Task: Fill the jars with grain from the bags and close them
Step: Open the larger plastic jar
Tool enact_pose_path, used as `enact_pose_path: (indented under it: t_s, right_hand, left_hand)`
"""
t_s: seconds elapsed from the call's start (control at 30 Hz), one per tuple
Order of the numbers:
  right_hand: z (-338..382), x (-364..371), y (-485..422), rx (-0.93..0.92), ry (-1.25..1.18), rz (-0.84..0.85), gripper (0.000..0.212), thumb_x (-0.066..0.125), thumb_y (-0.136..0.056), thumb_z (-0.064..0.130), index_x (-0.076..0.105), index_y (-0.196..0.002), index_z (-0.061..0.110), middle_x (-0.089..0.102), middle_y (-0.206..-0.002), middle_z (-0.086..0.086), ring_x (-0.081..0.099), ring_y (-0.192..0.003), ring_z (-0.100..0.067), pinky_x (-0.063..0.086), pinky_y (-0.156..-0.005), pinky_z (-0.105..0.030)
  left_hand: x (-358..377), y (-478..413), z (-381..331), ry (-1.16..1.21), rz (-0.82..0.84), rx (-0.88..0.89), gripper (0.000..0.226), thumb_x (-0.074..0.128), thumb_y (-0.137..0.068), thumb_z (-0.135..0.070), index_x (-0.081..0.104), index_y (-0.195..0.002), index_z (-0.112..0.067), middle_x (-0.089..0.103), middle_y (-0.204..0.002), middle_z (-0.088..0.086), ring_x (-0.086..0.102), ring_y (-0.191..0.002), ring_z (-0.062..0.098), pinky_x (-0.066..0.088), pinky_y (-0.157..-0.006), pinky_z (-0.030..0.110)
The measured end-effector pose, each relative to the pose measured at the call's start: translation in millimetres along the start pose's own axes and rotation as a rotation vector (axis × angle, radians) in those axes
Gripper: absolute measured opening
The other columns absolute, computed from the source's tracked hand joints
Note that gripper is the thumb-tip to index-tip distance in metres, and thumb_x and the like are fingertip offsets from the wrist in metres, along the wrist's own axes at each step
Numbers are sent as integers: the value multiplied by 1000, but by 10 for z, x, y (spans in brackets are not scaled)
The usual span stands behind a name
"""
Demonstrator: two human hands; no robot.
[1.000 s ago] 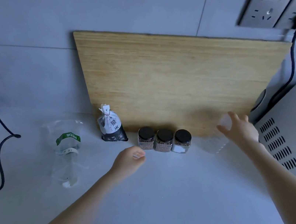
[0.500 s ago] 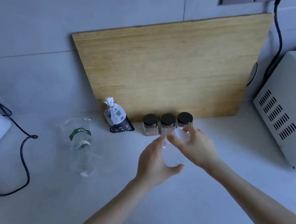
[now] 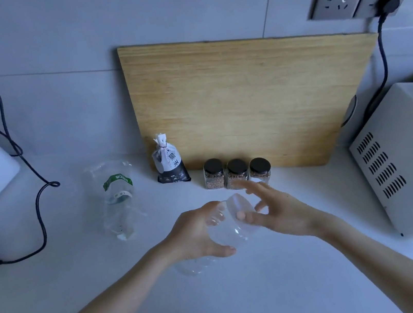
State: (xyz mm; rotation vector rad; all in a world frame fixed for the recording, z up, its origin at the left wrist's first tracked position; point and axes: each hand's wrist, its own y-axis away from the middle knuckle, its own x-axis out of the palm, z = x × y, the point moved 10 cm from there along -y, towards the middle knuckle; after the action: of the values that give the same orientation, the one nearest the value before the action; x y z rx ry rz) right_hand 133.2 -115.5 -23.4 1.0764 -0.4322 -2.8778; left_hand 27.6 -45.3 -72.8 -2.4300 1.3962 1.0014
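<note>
Both forearms reach in from the bottom edge and meet over the middle of the white counter (image 3: 276, 294). The left hand (image 3: 199, 234) wraps its fingers and thumb around the side of a clear plastic jar (image 3: 231, 226), which is tilted with its open mouth turned up and away toward the wall. The right hand (image 3: 279, 211) is at the jar's rim with its fingers spread wide; the thumb tip shows through the clear wall, and whether it presses the plastic or only lies against it cannot be told. The jar looks empty (its lower part blurs into the counter).

In front of the hands and to either side of the forearms the counter is bare. Behind them the room narrows: a wooden board (image 3: 249, 95) leans against the tiled wall, a white appliance (image 3: 404, 165) with vent slots closes the right side, and a black cable (image 3: 37, 207) loops across the far left.

At the foot of the board three small jars (image 3: 237, 174) with black lids stand touching in a row, each holding brownish grain; the right one looks less full. Just left of them a small tied bag of black rice (image 3: 170, 166) stands upright. Farther left a clear bag (image 3: 119, 200) with a green label lies flat, nearly empty.
</note>
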Motion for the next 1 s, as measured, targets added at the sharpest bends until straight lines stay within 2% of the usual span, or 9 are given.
enact_pose_path:
  t_s: [0.1, 0.2, 0.3, 0.4, 0.5, 0.6, 0.67, 0.87, 1.0]
  right_hand:
    - [47, 105, -42, -4, 180, -1, 59, 59, -84, 54, 32, -134, 39, 45, -123, 13, 48, -98, -9, 42, -90, -26]
    - [145, 218, 24, -96, -19, 158, 64, 69, -82, 24, 35, -132, 44, 38, -135, 18, 41, -122, 0, 39, -101, -23]
    - [146, 225, 17, -37, -8, 148, 73, 68, -80, 46, 23, -138, 49, 32, -141, 19, 36, -128, -3, 37, -105, -28]
    - [106, 161, -8, 26, 227, 40, 64, 53, -84, 60, 27, -137, 37, 45, -130, 6, 48, -107, -14, 41, -90, -29]
    - [102, 233, 106, -12, 255, 126, 58, 59, -86, 49, 27, -133, 40, 41, -129, 11, 49, -104, -14, 42, -84, -26]
    - [178, 170, 203, -131, 105, 90, 57, 71, -79, 28, 37, -121, 45, 39, -124, 20, 44, -113, -4, 42, -93, -21]
    - [215, 134, 238, -217, 23, 44, 56, 73, -76, 14, 43, -117, 39, 41, -122, 15, 41, -118, -4, 38, -96, -17]
    - [235, 237, 271, -322, -105, 44, 61, 70, -74, -1, 52, -115, 40, 39, -130, 10, 36, -129, -5, 31, -102, -13]
    - [295, 306, 268, -366, -254, 103, 57, 69, -72, -8, 56, -111, 31, 41, -130, -4, 35, -133, -15, 32, -108, -26]
  left_hand:
    - [-53, 13, -54, -115, -21, 34, 82, 81, -48, -49, 45, -121, -35, 57, -101, -25, 58, -98, -2, 43, -86, 15]
    - [-52, 61, -4, -97, -4, 26, 81, 81, -49, -48, 45, -120, -35, 56, -99, -26, 58, -99, -2, 44, -91, 18]
    - [-43, 80, 3, -124, 1, 52, 83, 78, -48, -51, 44, -122, -34, 55, -101, -25, 57, -97, -2, 42, -87, 14]
    - [-24, 71, -8, -142, -2, 63, 82, 79, -50, -51, 42, -122, -35, 55, -102, -24, 57, -97, -2, 41, -83, 14]
    - [86, 94, 14, -113, 46, 61, 82, 83, -53, -45, 41, -124, -36, 54, -103, -24, 57, -100, -1, 44, -88, 17]
    - [179, 89, 37, 3, 100, 50, 81, 84, -52, -41, 43, -121, -38, 58, -108, -20, 58, -102, -1, 45, -93, 18]
    - [219, 61, 49, 85, 140, 36, 75, 86, -54, -35, 46, -117, -38, 60, -109, -19, 58, -102, -3, 45, -95, 20]
    - [396, 115, 63, 318, 489, -31, 70, 81, -56, -21, 51, -119, -17, 62, -102, -9, 59, -94, 14, 48, -93, 34]
    - [512, 277, -27, 481, 753, -62, 52, 69, -53, -22, 59, -103, -21, 70, -91, -12, 63, -87, 13, 49, -85, 27]
